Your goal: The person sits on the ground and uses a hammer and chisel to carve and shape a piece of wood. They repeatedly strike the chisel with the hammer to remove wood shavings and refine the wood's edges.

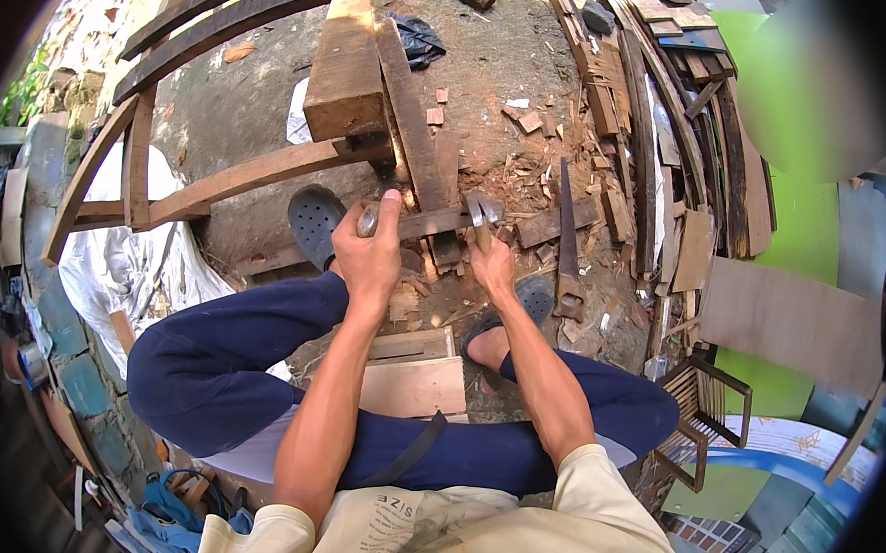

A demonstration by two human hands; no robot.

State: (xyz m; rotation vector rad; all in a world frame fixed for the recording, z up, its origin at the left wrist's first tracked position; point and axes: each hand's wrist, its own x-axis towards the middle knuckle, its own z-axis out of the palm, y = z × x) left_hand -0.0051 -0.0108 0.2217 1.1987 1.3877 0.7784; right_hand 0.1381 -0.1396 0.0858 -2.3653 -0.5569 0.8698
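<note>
My left hand (367,258) is closed around a short tool with a rounded end (368,221), which looks like a chisel handle; its blade is hidden. To the right, my right hand (493,266) grips a claw hammer (482,210) close below its metal head. Both hands are over a narrow wooden bar (431,222) that runs crosswise between my feet. Beyond them, a slanting plank (408,114) leans beside a thick wooden block (345,81). A handsaw (568,248) lies on the ground right of the hammer.
A curved wooden frame (218,175) stands at the left, above white cloth (153,271). Wood chips and offcuts (531,121) litter the ground. Stacked boards (651,137) line the right side, with a slatted wooden piece (696,410) nearer me. A small wooden box (412,385) sits between my legs.
</note>
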